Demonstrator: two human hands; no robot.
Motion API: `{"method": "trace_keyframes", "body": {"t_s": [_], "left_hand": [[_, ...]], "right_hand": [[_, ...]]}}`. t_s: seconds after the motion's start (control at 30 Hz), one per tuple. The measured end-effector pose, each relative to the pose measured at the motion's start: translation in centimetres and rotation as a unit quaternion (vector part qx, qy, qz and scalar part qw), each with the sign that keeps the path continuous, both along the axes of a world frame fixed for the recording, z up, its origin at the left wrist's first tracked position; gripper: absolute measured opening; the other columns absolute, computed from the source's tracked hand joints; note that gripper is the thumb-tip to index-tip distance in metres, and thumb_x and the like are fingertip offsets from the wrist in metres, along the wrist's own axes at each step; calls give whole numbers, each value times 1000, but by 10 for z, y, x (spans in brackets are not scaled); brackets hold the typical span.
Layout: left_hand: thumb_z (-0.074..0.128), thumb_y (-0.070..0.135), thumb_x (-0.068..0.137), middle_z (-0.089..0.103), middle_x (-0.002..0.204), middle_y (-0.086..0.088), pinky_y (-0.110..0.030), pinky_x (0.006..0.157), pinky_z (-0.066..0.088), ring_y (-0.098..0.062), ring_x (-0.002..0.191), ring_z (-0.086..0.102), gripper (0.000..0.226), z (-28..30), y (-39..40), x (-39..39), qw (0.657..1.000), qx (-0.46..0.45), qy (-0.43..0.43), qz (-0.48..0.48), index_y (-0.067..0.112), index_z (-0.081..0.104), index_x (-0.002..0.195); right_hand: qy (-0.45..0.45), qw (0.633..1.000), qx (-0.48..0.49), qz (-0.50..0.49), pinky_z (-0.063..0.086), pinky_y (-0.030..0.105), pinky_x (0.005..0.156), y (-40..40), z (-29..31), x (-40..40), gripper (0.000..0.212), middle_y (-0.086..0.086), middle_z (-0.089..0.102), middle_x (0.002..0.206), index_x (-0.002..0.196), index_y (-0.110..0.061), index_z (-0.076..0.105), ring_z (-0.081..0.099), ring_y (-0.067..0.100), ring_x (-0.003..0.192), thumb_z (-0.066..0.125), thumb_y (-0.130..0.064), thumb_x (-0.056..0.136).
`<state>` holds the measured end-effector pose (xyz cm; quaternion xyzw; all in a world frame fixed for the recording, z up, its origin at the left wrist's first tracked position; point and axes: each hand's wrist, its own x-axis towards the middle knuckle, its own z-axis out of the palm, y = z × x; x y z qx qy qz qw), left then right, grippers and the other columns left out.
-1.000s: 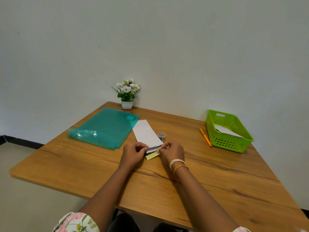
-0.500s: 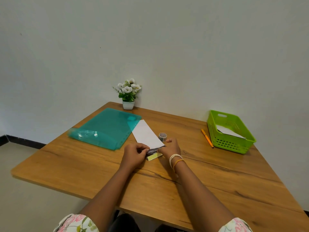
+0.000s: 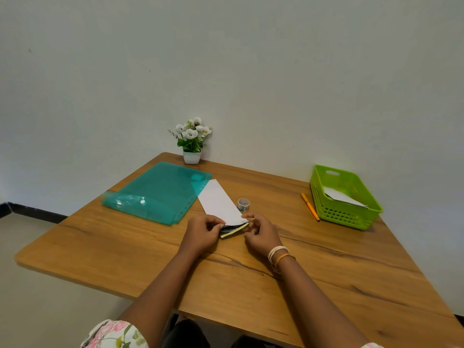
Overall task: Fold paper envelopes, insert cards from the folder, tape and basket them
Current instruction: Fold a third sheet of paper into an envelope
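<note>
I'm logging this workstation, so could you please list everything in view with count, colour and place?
table: one, wood brown, under everything
folder: one, teal, far left
paper envelope: one, white, centre, near end in both hands
card: one, dark with yellow-green edge, at envelope's near end
tape roll: one, pale, right of envelope
pen: one, orange, left of basket
basket: one, lime green, far right, white paper inside
potted flowers: one, white, far edge
left hand: pinches envelope
right hand: pinches envelope, bangles on wrist

Left hand [image 3: 200, 231]: pinches the card [image 3: 232, 231] at the envelope mouth.
Right hand [image 3: 261, 233]: pinches the envelope [image 3: 219, 203] corner.
Tape roll [image 3: 243, 204]: just beside envelope.
Folder [image 3: 158, 190]: touching envelope's far corner.
</note>
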<state>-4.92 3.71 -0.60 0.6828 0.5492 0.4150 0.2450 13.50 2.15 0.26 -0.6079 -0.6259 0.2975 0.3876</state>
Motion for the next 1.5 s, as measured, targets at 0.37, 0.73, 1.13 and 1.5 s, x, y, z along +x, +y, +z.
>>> {"method": "trace_keyframes", "body": {"t_s": [0.37, 0.73, 1.13, 1.5], "left_hand": [[68, 21, 86, 73, 97, 5, -15, 76, 51, -3, 85, 62, 18, -6, -7, 2, 998, 22, 48, -41, 17, 75, 102], [59, 17, 91, 61, 129, 11, -28, 99, 47, -7, 116, 54, 30, -8, -5, 6, 982, 46, 176, -53, 28, 69, 116], [63, 45, 87, 65, 120, 8, -19, 81, 47, -6, 107, 54, 39, -8, -15, 9, 973, 78, 216, -30, 25, 66, 120], [60, 48, 88, 68, 108, 5, -27, 79, 52, -7, 98, 54, 34, -9, -14, 11, 966, 90, 241, -29, 23, 71, 107]], "right_hand": [[-73, 992, 73, -70, 49, 19, 66, -5, -9, -5, 12, -9, 69, 79, 91, -21, 76, 58, 0, 69, 74, -23, 78], [-171, 974, 29, -146, 50, 27, 77, 0, -7, -19, 25, 3, 64, 100, 101, -21, 72, 62, 18, 88, 69, -36, 81], [-74, 954, -215, -193, 50, 29, 75, 24, 34, -23, 43, 11, 67, 113, 106, -5, 66, 64, 27, 104, 81, -22, 70], [64, 944, -277, -168, 57, 30, 60, 25, 42, -35, 33, 11, 63, 77, 101, -5, 59, 61, 21, 63, 78, -10, 75]]}}
